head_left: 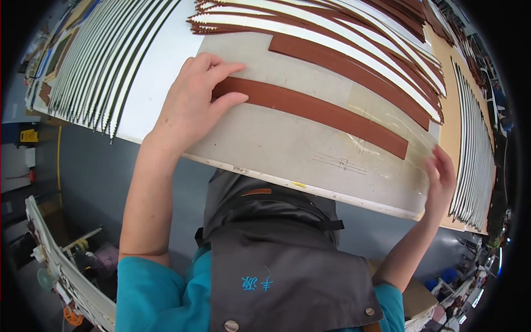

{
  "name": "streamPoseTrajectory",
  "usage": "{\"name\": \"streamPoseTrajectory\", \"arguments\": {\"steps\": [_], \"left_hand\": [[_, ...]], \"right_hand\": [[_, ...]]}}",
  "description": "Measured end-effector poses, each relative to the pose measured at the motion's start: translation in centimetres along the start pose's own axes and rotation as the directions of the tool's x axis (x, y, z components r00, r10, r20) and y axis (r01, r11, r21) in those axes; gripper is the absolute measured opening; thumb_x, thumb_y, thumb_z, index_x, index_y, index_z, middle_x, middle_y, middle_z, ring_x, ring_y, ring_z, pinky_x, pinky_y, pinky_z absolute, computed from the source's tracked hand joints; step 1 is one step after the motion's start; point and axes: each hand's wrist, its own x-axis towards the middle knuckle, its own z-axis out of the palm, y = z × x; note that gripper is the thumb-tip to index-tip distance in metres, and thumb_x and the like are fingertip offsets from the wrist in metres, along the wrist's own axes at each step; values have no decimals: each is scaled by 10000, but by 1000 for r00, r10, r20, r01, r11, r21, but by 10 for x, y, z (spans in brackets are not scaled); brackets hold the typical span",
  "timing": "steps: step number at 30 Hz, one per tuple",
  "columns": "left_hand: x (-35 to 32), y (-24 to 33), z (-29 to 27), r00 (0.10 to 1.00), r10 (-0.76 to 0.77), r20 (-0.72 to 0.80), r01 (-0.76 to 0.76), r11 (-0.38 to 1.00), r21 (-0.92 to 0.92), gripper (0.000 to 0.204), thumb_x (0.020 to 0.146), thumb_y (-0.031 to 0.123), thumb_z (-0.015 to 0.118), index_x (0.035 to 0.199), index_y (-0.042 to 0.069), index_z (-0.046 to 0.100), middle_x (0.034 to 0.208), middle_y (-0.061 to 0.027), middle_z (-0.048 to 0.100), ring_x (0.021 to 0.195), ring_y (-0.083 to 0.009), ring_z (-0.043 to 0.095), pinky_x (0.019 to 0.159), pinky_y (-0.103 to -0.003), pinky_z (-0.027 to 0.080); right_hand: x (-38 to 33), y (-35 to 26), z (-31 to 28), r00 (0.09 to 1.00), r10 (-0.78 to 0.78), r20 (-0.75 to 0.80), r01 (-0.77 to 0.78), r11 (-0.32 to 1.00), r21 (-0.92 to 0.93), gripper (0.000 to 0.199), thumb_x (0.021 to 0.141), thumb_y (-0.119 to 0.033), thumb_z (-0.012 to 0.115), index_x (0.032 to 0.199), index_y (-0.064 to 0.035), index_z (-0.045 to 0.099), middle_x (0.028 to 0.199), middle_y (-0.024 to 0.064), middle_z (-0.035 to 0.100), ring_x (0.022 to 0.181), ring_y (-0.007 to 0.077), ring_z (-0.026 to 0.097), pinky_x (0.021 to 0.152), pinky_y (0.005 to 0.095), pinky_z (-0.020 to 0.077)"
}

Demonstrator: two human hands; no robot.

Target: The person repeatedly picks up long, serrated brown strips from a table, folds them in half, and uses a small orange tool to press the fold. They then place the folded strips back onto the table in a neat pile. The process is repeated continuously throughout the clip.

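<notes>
Head view: my left hand (191,105) lies flat, fingers together, on the near end of the brown strip (310,113), which runs rightward along the board (265,149) toward my right hand (441,182), fingers loosely curled.

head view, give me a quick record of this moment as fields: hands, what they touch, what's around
left hand: left hand flat on the near end of a brown strip, fingers spread
right hand: right hand at the table's near right edge, by the far end of the same strip; contact unclear
strip: long, brown, lying flat on the grey work board
second strip: another brown strip lies beyond it
stacks: fanned brown-and-white strips at top, white dark-edged strips at left
clothing: grey apron
</notes>
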Motion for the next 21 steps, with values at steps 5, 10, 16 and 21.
{"name": "streamPoseTrajectory", "arguments": {"steps": [5, 10, 16, 21], "left_hand": [[6, -9, -7, 999, 44, 19, -45, 998, 42, 285, 845, 119, 864, 1036, 50, 664, 1170, -71, 632, 1129, -210, 588, 899, -324, 535], [23, 9, -2, 931, -252, 263, 332, 886, -323, 199, 890, 25, 808, 1029, 36, 666, 923, 10, 658, 862, -89, 618, 823, -257, 523], [95, 42, 20, 997, -6, 76, 31, 943, -331, 102, 969, 50, 747, 1067, 25, 733, 950, -13, 697, 868, -108, 652, 808, -271, 533], [124, 40, 42, 960, 264, -90, -254, 961, 110, 141, 943, 141, 774, 1063, 66, 763, 1042, -58, 723, 995, -278, 625, 926, -408, 494]], "right_hand": [[20, -54, 45, 906, -297, 302, 317, 948, -19, 398, 758, -33, 895, 1105, -33, 700, 1063, 41, 713, 1018, 204, 675, 964, 346, 527], [28, -30, 31, 903, -56, 427, -46, 974, 223, 240, 833, -15, 862, 1024, -28, 716, 930, -17, 710, 914, 101, 654, 831, 280, 524], [78, -11, 17, 985, 90, 145, -128, 950, 286, 155, 935, -70, 804, 1066, -6, 752, 865, -28, 709, 842, 57, 630, 786, 252, 517], [83, -11, 34, 981, -178, -70, 161, 965, -205, 197, 927, -91, 790, 1107, -16, 762, 1069, 32, 714, 981, 137, 643, 886, 300, 524]]}}
